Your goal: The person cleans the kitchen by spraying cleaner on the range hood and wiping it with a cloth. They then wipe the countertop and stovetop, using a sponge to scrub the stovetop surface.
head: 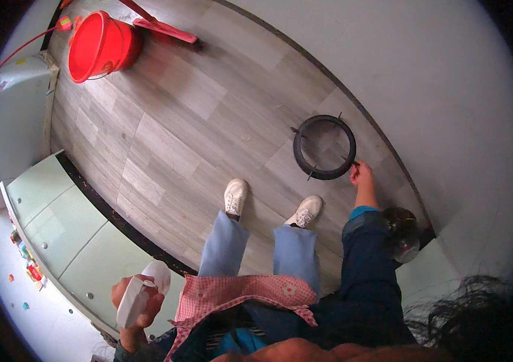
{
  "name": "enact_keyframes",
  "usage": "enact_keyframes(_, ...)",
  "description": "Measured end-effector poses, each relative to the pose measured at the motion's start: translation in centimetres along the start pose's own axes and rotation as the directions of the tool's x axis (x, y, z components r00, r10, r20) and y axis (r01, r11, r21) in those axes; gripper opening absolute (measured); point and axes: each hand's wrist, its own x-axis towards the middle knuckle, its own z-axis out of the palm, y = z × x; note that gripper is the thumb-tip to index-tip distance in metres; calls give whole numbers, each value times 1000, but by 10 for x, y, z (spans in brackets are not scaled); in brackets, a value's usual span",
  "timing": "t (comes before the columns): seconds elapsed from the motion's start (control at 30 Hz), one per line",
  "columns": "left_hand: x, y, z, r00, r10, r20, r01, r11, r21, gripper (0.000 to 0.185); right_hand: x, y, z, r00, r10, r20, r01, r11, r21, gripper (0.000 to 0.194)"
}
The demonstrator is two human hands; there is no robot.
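My right hand (361, 173) is stretched out, its fingers pinching one prong of a black ring-shaped pan support (298, 151). The ring appears to hang above the floor, with several short prongs sticking out around its rim. At the lower left, my left hand (144, 307) is wrapped around a white plastic bottle (159, 276) with what looks like a trigger spray head. My fingers cover part of it, so its full shape is hidden.
A red bucket (102, 47) and a red broom (165, 29) are on the wood-look floor (184, 117). Pale green cabinets (64, 226) run along the left. A grey wall (419, 90) bounds the right. Dark, shiny round containers (402, 233) sit beside my right arm.
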Motion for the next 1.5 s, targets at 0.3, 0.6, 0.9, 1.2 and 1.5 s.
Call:
enact_keyframes(0.3, 7, 11, 13, 977, -184, 112, 191, 980, -50, 35, 43, 26, -26, 991, -130, -1, 130, 991, -42, 23)
enact_keyframes(0.6, -19, 40, 8, 927, -131, -351, -57, 876, -479, 23, -42, 161, -123, 910, -383, -156, 322, 893, -314, 31)
enact_keyframes(0.9, -6, 103, -25, 846, -227, -482, -100, 820, -563, 31, -211, 93, -66, 678, -568, 467, 476, -145, -868, 43)
enact_keyframes(1.2, -52, 62, -28, 564, -423, -709, -365, 643, -673, 31, -355, 48, 269, -520, -292, 802, 623, -773, 123, 29)
enact_keyframes(1.5, -109, -40, -70, 294, -575, -763, -334, 687, -646, 33, -564, 157, 518, -891, 278, -360, -416, -819, 396, 18)
